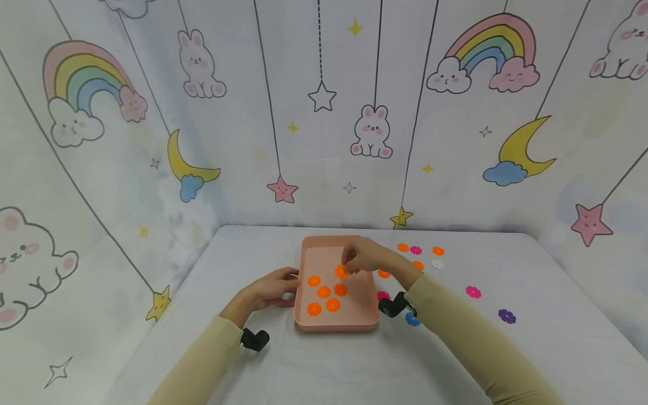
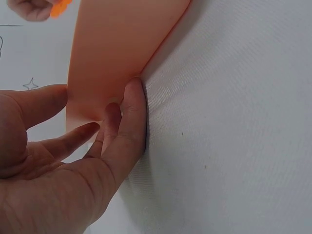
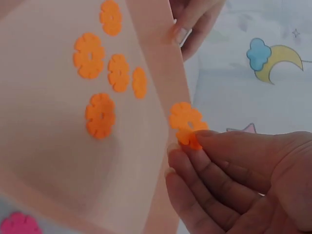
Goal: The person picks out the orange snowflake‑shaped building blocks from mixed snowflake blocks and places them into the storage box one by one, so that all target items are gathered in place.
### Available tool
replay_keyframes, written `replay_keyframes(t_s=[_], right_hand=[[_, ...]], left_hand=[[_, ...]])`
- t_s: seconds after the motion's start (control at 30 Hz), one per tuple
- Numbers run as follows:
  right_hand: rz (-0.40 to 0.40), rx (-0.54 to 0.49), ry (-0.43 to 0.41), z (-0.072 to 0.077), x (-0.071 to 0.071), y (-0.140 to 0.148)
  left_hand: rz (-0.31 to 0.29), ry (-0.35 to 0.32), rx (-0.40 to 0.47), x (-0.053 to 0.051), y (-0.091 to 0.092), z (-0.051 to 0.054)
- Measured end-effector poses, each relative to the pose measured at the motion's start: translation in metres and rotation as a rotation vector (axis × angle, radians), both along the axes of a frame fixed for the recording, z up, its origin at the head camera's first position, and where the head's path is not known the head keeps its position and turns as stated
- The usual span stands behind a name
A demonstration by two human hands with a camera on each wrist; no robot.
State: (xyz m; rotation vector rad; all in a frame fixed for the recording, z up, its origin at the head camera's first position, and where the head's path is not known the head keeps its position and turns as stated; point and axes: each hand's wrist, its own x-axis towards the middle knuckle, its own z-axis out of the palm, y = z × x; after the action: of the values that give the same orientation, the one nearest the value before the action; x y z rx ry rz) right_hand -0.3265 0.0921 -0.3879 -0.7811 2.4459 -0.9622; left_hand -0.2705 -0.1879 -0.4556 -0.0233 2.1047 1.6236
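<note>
White cloth printed with rainbows, moons, bunnies and stars is hung behind and beside a table covered in plain white. On it a peach tray is set, nearer the table's far-left corner than its far-right one. Five orange flower pieces are spread on the tray's floor, from its near-left corner towards the middle.

One more orange flower piece is pinched between the thumb and index finger of the right hand, over the tray's far half; the other fingers are loosely bent. The tray's left wall is touched from outside by the left hand, its fingers spread and slightly bent, with no piece held.

Just beside the tray's right wall, an orange piece and a pink piece are seen, and a blue piece is placed off its near-right corner. Towards the table's far edge, three orange pieces, a pink one and a white one are scattered. Nearer the table's right edge, another pink piece and a purple piece are left well apart from the tray.
</note>
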Motion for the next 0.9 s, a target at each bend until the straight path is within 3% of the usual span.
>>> replay_keyframes(t_s=[0.23, 0.47, 0.9], right_hand=[[-0.042, 0.048, -0.004, -0.011, -0.017, -0.019], [-0.033, 0.128, 0.002, -0.026, -0.029, -0.031], [-0.058, 0.231, -0.032, -0.036, -0.029, -0.043]], left_hand=[[-0.004, -0.007, 0.008, -0.002, 0.000, 0.000], [-0.007, -0.014, 0.014, -0.004, -0.001, -0.001], [-0.007, -0.016, 0.018, -0.003, 0.000, -0.001]])
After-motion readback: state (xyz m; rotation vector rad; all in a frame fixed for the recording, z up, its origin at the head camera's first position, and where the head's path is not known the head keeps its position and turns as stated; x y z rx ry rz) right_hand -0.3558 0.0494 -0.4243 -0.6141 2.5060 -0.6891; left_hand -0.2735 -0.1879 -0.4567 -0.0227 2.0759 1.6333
